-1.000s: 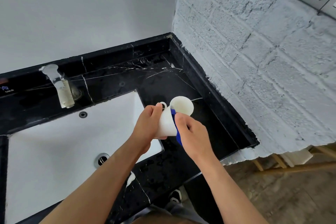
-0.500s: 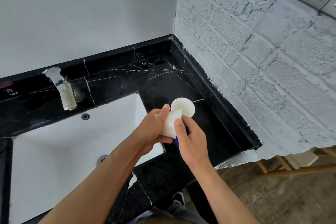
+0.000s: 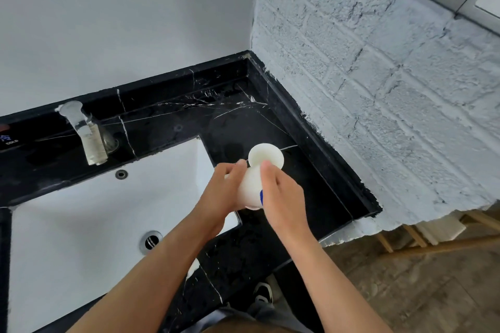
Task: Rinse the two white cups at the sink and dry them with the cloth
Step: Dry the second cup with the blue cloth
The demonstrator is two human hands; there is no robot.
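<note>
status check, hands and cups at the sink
Both hands, left and right, gripping one white cup, blue cloth under right palm. Second cup standing on black counter just behind. Nothing in the way.

Washroom corner, white sink (image 3: 81, 224) in black marble counter (image 3: 243, 121), faucet (image 3: 86, 135), painted brick wall (image 3: 378, 116)

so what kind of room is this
Probably a washroom or small kitchenette corner: a white sink basin set in a black marble countertop, a metal faucet behind it, and a white-painted brick wall on the right.
</note>
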